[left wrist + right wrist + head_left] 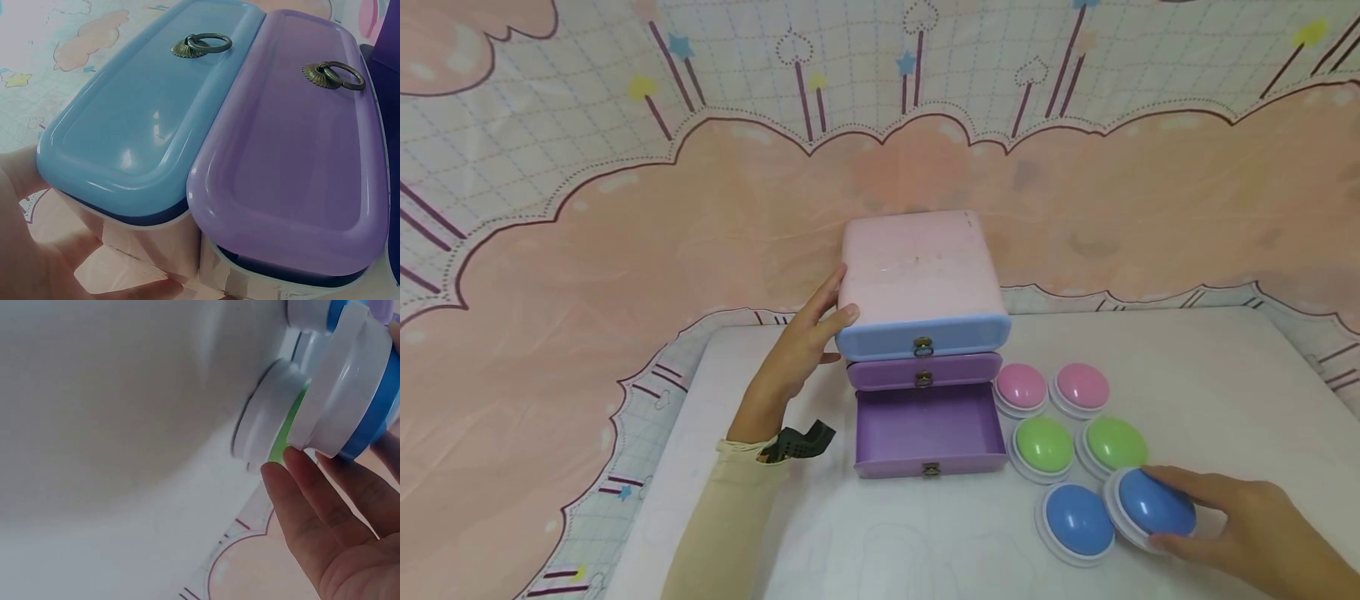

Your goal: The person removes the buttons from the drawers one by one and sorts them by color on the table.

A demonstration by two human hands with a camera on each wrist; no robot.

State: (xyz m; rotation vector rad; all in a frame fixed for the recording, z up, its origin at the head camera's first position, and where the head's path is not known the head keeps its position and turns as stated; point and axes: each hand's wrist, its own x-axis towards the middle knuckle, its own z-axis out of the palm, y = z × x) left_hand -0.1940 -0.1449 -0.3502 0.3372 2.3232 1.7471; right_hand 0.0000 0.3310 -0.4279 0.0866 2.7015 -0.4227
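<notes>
A small drawer cabinet (925, 267) has a pink top, a blue upper drawer (144, 125) and a purple middle drawer (294, 150), both pushed in. Below them, the purple bottom drawer (931, 433) is pulled out and holds nothing. My left hand (805, 346) rests against the cabinet's left side, thumb at the top front corner. At the front right, my right hand (1247, 521) grips a blue push button (1157, 502) with a white base by its edges. Seen from the right wrist, this button is tilted in the fingers, above the table.
To the cabinet's right stand a second blue button (1080, 520), two green buttons (1043, 444) and two pink buttons (1021, 386), in rows on the white table (880, 550). A patterned cloth (760, 217) hangs behind. A dark strap (805, 439) is on the left wrist.
</notes>
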